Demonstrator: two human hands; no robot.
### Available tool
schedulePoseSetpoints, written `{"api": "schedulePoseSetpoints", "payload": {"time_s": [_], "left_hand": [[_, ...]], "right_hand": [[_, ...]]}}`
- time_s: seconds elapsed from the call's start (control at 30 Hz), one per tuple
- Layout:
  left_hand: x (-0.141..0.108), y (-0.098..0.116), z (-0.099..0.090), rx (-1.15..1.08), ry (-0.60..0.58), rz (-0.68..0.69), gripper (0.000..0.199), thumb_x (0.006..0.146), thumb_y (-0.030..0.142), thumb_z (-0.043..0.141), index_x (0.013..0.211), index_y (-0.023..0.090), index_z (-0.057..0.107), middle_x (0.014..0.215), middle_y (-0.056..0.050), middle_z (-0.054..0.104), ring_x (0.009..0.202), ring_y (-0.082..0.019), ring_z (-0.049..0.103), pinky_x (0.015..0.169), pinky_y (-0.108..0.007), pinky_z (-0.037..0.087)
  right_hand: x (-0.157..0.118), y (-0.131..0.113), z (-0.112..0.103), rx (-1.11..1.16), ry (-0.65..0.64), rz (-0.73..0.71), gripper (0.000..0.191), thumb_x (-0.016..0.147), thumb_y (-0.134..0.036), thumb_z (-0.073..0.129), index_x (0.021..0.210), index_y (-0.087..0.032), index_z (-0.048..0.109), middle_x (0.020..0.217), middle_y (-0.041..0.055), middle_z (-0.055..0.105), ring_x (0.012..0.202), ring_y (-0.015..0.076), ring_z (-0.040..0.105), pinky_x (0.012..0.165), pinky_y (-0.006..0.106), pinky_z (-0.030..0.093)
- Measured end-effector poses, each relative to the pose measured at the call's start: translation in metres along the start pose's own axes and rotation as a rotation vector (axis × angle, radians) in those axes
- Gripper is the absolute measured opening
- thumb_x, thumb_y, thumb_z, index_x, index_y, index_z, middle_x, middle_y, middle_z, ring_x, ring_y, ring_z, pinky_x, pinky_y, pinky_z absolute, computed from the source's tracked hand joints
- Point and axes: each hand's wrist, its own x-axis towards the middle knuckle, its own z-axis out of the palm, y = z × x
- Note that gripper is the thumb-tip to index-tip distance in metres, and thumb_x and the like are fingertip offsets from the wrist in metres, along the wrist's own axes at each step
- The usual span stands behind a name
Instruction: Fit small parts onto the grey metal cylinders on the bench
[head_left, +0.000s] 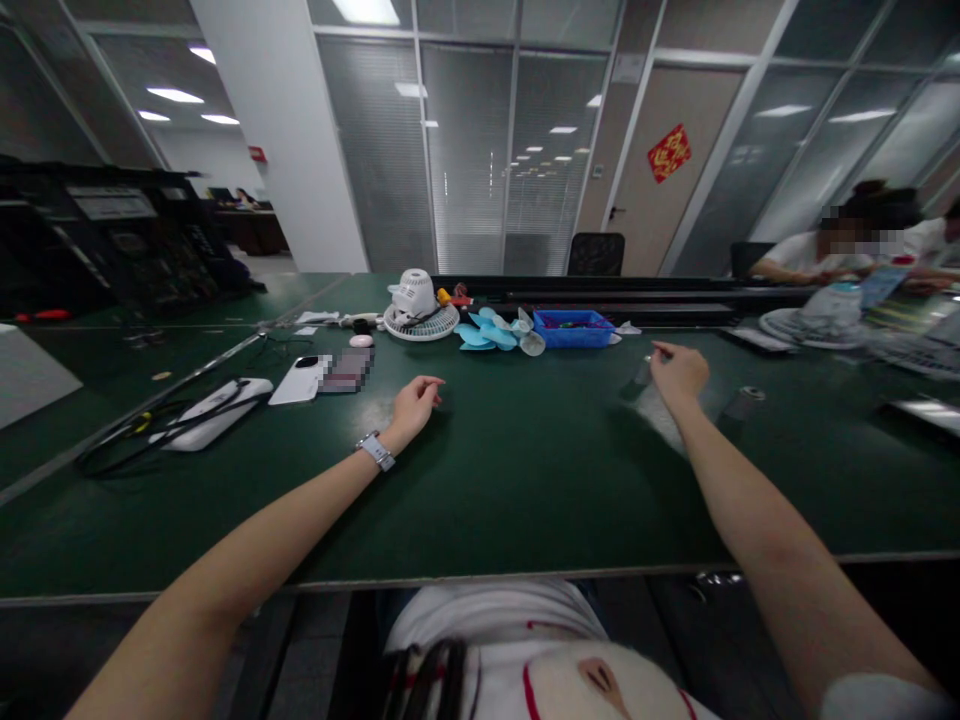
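Note:
My left hand point(415, 408) hovers over the green table point(517, 480), fingers loosely bent and thumb slightly apart, holding nothing visible. A grey-banded watch point(376, 451) is on that wrist. On the right, my right hand point(681, 375) has its fingers curled and the fingertips close together, beside the top of a small blurred cylinder point(639, 376). Whether it touches the cylinder, or what is between the fingertips, is too small to tell. A second small grey cylinder point(742, 405) stands to the right of my right wrist.
Along the back sit a white fan part point(412, 295), light-blue fan blades point(491, 330) and a blue tray point(574, 330). At left lie a white phone point(300, 381) and a white device point(217, 415) with black cable. People sit at the far right near more fan parts point(814, 318).

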Motion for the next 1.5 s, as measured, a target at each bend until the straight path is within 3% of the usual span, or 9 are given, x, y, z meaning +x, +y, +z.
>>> {"api": "schedulePoseSetpoints", "payload": {"time_s": [0.2, 0.47, 0.8, 0.97, 1.1, 1.2, 1.33, 1.5], "left_hand": [[0.000, 0.000, 0.000, -0.006, -0.002, 0.005, 0.030, 0.086, 0.034, 0.051, 0.102, 0.017, 0.069, 0.069, -0.002, 0.067, 0.065, -0.016, 0.064, 0.065, -0.027, 0.049], [-0.001, 0.003, -0.001, -0.017, -0.011, -0.011, 0.029, 0.086, 0.032, 0.051, 0.103, 0.016, 0.068, 0.069, -0.001, 0.066, 0.065, -0.016, 0.064, 0.064, -0.026, 0.049], [-0.005, 0.011, -0.002, 0.017, -0.012, -0.022, 0.027, 0.086, 0.031, 0.051, 0.102, 0.017, 0.069, 0.069, -0.001, 0.067, 0.065, -0.016, 0.064, 0.065, -0.026, 0.048], [-0.004, 0.009, -0.001, 0.020, -0.015, 0.000, 0.028, 0.086, 0.031, 0.050, 0.102, 0.017, 0.069, 0.068, 0.000, 0.065, 0.064, -0.015, 0.063, 0.064, -0.026, 0.048], [-0.003, 0.007, -0.001, 0.017, -0.009, 0.007, 0.028, 0.086, 0.031, 0.050, 0.101, 0.017, 0.069, 0.067, 0.000, 0.065, 0.063, -0.015, 0.063, 0.064, -0.026, 0.048], [-0.002, 0.006, -0.001, 0.008, -0.016, -0.009, 0.028, 0.086, 0.033, 0.051, 0.101, 0.017, 0.069, 0.067, 0.000, 0.065, 0.063, -0.015, 0.063, 0.064, -0.026, 0.048], [-0.001, 0.004, 0.000, 0.002, -0.029, -0.013, 0.029, 0.086, 0.034, 0.051, 0.103, 0.018, 0.069, 0.067, 0.000, 0.066, 0.064, -0.015, 0.064, 0.064, -0.026, 0.048], [-0.002, 0.002, 0.000, -0.008, -0.036, -0.002, 0.030, 0.086, 0.035, 0.051, 0.104, 0.018, 0.069, 0.069, -0.001, 0.067, 0.065, -0.016, 0.064, 0.065, -0.026, 0.049]], "right_hand": [[-0.004, 0.009, 0.007, 0.002, -0.074, 0.089, 0.038, 0.087, -0.033, 0.055, 0.114, -0.017, 0.076, 0.104, 0.0154, 0.073, 0.090, 0.0286, 0.065, 0.081, 0.040, 0.048], [-0.004, 0.012, 0.012, 0.064, -0.020, 0.014, 0.039, 0.087, -0.029, 0.052, 0.116, -0.019, 0.075, 0.107, 0.0136, 0.073, 0.094, 0.0271, 0.065, 0.085, 0.039, 0.048], [-0.004, 0.003, 0.008, -0.024, -0.092, 0.107, 0.040, 0.089, -0.032, 0.052, 0.120, -0.020, 0.075, 0.106, 0.0159, 0.074, 0.094, 0.0311, 0.066, 0.084, 0.043, 0.049], [-0.004, 0.004, 0.010, -0.025, -0.110, 0.111, 0.040, 0.089, -0.032, 0.053, 0.117, -0.014, 0.075, 0.104, 0.0196, 0.073, 0.094, 0.0314, 0.066, 0.085, 0.043, 0.049], [-0.008, 0.008, 0.014, 0.029, -0.100, 0.105, 0.039, 0.088, -0.035, 0.052, 0.115, -0.018, 0.075, 0.106, 0.0160, 0.072, 0.094, 0.0289, 0.066, 0.084, 0.040, 0.049], [-0.013, 0.011, 0.017, 0.066, -0.114, 0.082, 0.040, 0.087, -0.036, 0.055, 0.120, -0.020, 0.070, 0.110, 0.0138, 0.071, 0.096, 0.0276, 0.065, 0.085, 0.039, 0.049], [-0.017, 0.017, 0.027, 0.099, -0.167, 0.140, 0.057, 0.079, -0.037, 0.067, 0.132, -0.016, 0.057, 0.111, 0.0162, 0.069, 0.097, 0.0290, 0.065, 0.087, 0.041, 0.049], [-0.015, 0.026, 0.040, 0.169, -0.191, 0.223, 0.054, 0.075, -0.036, 0.071, 0.124, -0.017, 0.058, 0.106, 0.0136, 0.070, 0.097, 0.0287, 0.066, 0.089, 0.042, 0.049]]}}
